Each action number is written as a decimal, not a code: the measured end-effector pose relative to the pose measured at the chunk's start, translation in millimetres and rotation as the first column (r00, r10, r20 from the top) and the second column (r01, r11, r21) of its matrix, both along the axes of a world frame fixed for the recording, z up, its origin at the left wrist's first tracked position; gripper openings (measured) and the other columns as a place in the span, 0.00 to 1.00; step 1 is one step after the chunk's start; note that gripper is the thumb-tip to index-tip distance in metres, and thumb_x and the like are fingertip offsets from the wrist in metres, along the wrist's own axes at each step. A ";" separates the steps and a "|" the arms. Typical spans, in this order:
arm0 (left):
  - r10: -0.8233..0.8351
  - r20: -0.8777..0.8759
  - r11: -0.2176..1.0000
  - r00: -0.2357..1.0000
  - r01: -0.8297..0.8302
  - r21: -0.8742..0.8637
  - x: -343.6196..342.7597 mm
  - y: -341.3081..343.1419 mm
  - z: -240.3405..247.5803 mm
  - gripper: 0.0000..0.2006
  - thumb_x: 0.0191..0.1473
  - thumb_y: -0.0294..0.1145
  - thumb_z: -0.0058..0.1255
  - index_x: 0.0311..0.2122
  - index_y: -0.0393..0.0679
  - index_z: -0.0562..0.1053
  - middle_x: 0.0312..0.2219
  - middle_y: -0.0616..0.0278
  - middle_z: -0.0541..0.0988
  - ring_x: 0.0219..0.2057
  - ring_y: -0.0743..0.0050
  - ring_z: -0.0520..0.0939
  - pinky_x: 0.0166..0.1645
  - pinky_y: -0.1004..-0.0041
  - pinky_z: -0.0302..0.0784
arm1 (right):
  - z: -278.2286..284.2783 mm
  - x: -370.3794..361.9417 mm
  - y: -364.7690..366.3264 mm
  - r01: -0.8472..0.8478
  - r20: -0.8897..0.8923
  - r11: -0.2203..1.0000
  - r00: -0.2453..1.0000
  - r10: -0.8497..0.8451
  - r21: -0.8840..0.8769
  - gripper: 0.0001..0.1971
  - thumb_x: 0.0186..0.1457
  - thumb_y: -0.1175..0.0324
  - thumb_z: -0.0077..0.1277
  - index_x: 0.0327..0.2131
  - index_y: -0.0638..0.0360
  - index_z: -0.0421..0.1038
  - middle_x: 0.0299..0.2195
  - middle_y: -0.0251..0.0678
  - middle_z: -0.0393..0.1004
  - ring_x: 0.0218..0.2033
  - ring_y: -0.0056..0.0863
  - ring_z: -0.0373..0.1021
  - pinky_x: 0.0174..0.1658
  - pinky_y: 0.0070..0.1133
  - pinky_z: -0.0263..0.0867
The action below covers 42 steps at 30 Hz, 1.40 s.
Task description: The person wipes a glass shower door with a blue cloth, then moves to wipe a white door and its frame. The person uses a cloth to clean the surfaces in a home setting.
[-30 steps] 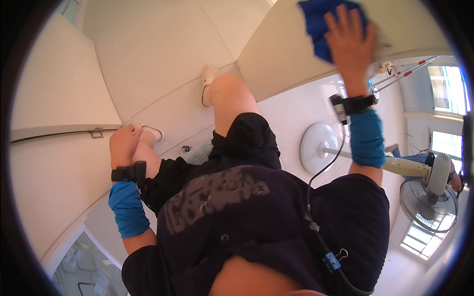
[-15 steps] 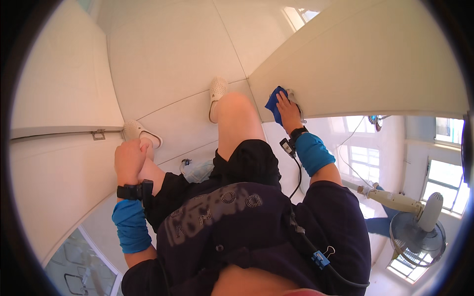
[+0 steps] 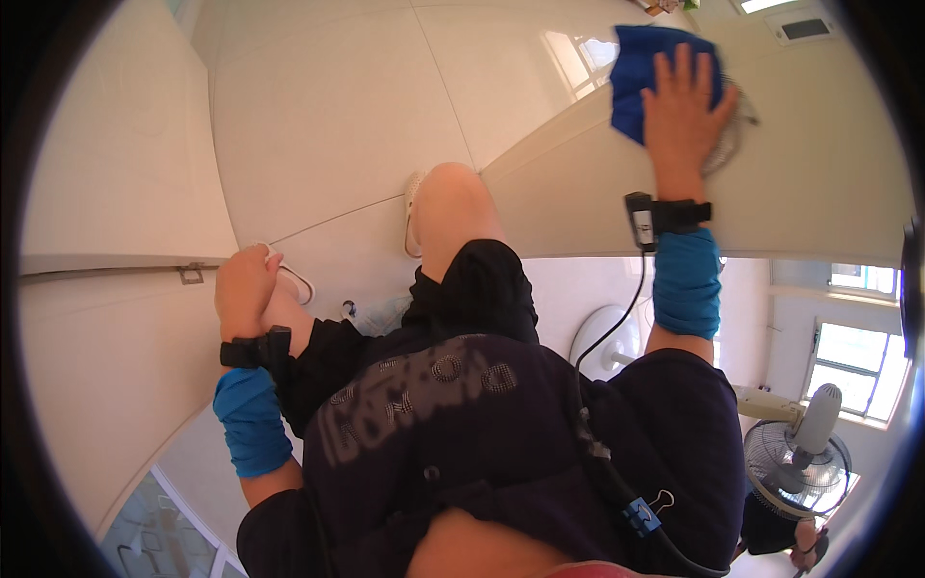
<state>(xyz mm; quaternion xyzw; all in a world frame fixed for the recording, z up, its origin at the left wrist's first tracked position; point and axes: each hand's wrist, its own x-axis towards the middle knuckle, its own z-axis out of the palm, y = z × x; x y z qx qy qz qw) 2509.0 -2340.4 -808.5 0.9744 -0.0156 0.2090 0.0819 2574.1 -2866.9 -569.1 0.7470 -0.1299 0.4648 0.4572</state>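
Note:
Fingers spread, my right hand (image 3: 684, 120) lies flat on a dark blue cloth (image 3: 636, 82), pressing it against the cream upright panel (image 3: 568, 193) at the upper right. A greyish, patterned piece of fabric (image 3: 727, 144) shows past the heel of that hand; whether it belongs to the same cloth I cannot tell. My left hand (image 3: 243, 289) rests on my left knee with its fingers curled down, partly hidden, and nothing shows in it. Both forearms wear blue sleeves and black wrist straps.
A cream panel with a metal catch (image 3: 192, 275) stands close on my left. Pale tiles (image 3: 328, 125) cover the floor around my clogs. A pedestal fan (image 3: 800, 458) and another person's hand (image 3: 805, 544) are at the lower right. A small white box (image 3: 805, 29) sits at the far right.
My right hand has moved up and to the right along the panel, carrying the blue cloth, and its fingers are more spread. My left hand has barely shifted.

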 end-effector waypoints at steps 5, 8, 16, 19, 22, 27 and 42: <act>0.038 -0.011 0.997 0.999 -0.039 -0.069 11.7 7.4 12.9 0.15 0.58 0.44 0.54 0.29 0.42 0.76 0.27 0.50 0.80 0.33 0.44 0.81 0.37 0.53 0.75 | 49.8 -23.5 -5.4 0.085 0.202 0.996 0.976 -0.080 -0.015 0.26 0.64 0.45 0.44 0.65 0.32 0.62 0.70 0.27 0.55 0.71 0.33 0.45 0.66 0.59 0.35; 0.039 -0.007 0.997 0.999 -0.039 -0.071 13.6 4.9 11.3 0.15 0.58 0.45 0.54 0.30 0.42 0.77 0.28 0.50 0.81 0.32 0.45 0.81 0.37 0.53 0.76 | 13.6 1.7 -13.3 0.065 -0.004 0.996 0.998 -0.066 -0.068 0.27 0.63 0.48 0.46 0.63 0.39 0.65 0.69 0.30 0.56 0.71 0.34 0.46 0.67 0.55 0.37; -0.006 -0.076 0.997 0.997 0.001 -0.071 20.3 3.1 -8.1 0.14 0.58 0.43 0.55 0.33 0.41 0.78 0.29 0.51 0.81 0.34 0.46 0.81 0.38 0.54 0.76 | -189.2 75.8 -15.9 -0.084 -0.631 0.996 0.771 0.087 0.034 0.29 0.60 0.53 0.51 0.63 0.50 0.65 0.70 0.37 0.53 0.73 0.39 0.40 0.73 0.46 0.27; -0.013 -0.049 0.994 0.999 0.008 -0.105 11.6 6.6 0.6 0.14 0.57 0.42 0.56 0.34 0.40 0.78 0.29 0.50 0.81 0.35 0.45 0.81 0.39 0.54 0.76 | -234.6 76.7 -22.6 -0.142 -0.733 0.975 0.642 0.224 0.173 0.30 0.57 0.55 0.53 0.62 0.50 0.66 0.70 0.37 0.53 0.74 0.39 0.39 0.73 0.46 0.28; 0.016 -0.143 0.992 0.990 -0.033 -0.118 12.8 5.3 6.4 0.14 0.57 0.42 0.55 0.34 0.40 0.78 0.31 0.49 0.81 0.35 0.45 0.81 0.39 0.55 0.76 | -266.8 83.7 -36.3 -0.179 -0.797 0.979 0.574 0.185 0.098 0.29 0.57 0.59 0.52 0.62 0.51 0.66 0.70 0.37 0.53 0.74 0.40 0.39 0.74 0.46 0.28; -0.019 -0.106 0.998 0.994 0.013 -0.056 56.9 -1.8 -5.8 0.15 0.57 0.43 0.55 0.33 0.39 0.78 0.29 0.48 0.81 0.34 0.44 0.81 0.38 0.55 0.76 | -296.3 105.5 -49.6 -0.214 -0.716 0.971 0.661 0.226 0.108 0.28 0.59 0.63 0.48 0.63 0.52 0.64 0.70 0.38 0.52 0.73 0.40 0.39 0.74 0.45 0.27; -0.168 -0.169 0.952 0.971 0.204 0.227 168.6 -13.5 82.4 0.16 0.57 0.45 0.55 0.29 0.40 0.80 0.29 0.47 0.81 0.35 0.44 0.81 0.41 0.53 0.76 | -45.1 -9.3 7.3 -0.208 -0.207 0.959 0.947 0.246 0.190 0.27 0.59 0.53 0.53 0.61 0.40 0.66 0.69 0.25 0.55 0.71 0.29 0.46 0.70 0.48 0.37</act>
